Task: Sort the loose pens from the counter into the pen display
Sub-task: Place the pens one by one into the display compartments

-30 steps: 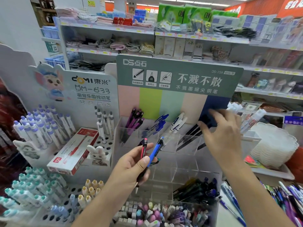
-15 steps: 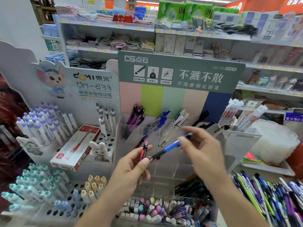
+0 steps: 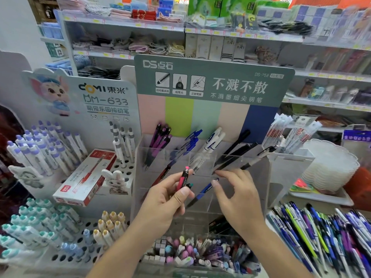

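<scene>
The right hand (image 3: 239, 199) has just released the blue pen (image 3: 202, 193) into the pen display (image 3: 259, 177), fingers now loose and empty; the left hand (image 3: 166, 203) still pinches the pink pen (image 3: 183, 179) before it, awaiting sorting.

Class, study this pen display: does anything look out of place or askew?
Yes. A red box lies tilted across the holes of the white rack, where pens stand upright. A heap of loose pens sprawls unsorted on the counter at the right.
</scene>
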